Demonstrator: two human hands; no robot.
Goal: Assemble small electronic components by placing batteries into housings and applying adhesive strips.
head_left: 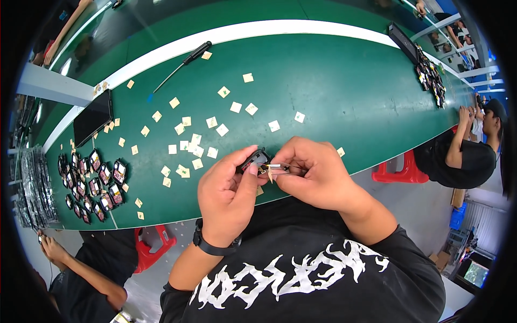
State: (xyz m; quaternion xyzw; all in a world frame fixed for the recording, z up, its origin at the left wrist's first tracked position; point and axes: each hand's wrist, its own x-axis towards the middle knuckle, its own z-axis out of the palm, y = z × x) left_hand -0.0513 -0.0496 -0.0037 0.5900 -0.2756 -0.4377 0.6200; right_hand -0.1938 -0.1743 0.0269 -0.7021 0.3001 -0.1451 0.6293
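My left hand (226, 191) grips a small black device housing (255, 160) between thumb and fingers, its open inner side showing some small parts. Close against it, the fingers of my right hand (318, 175) are pinched on a small white part (275, 166) at the housing's edge. Thin wires show beside that part, and a pale sliver hangs below it. My right fingers hide part of what they hold. Both hands are above the table's near edge.
Small cream squares (196, 139) lie scattered over the green table (344, 81). A screwdriver (186, 63) and a black phone-like slab (94, 118) lie farther off. Several similar housings (96, 187) are grouped at left, more parts (431, 81) at far right. Co-workers sit on both sides.
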